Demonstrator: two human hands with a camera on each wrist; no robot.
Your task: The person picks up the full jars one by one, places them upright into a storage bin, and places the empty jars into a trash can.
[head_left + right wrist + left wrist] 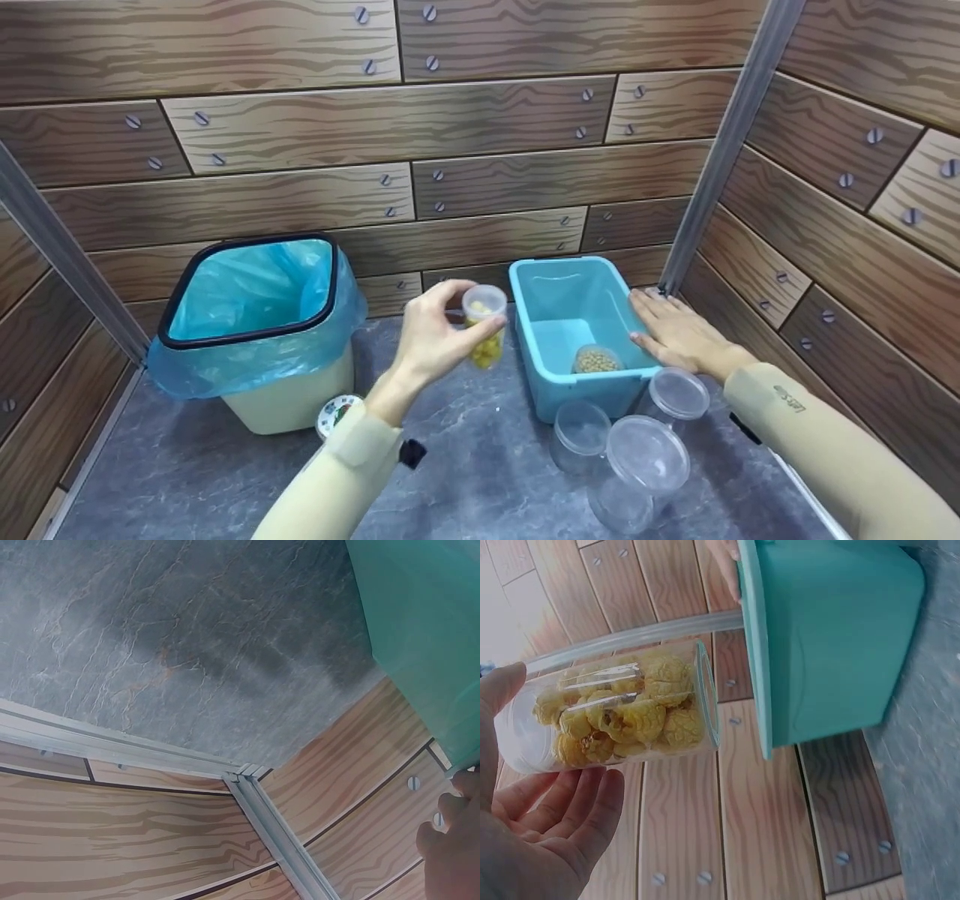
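My left hand (439, 334) grips a clear lidded jar (484, 325) of yellow popcorn-like pieces, held up in the air between the bin and the teal tub (541, 296). In the left wrist view the jar (622, 716) lies across my fingers (570, 802), with the teal tub (832, 637) just beyond it. My right hand (675, 330) rests flat with straight fingers on the tub's right rim. Inside the tub lies another jar (596, 360) holding small tan grains. The right wrist view shows only my fingertips (454, 840) and the tub wall (427, 630).
A cream waste bin (259, 322) with a blue liner stands at the left. Three empty clear lidded containers (645, 457) stand in front of the tub. A small round patterned object (336, 412) lies by the bin. Wood-patterned walls close in the grey marbled floor (480, 465).
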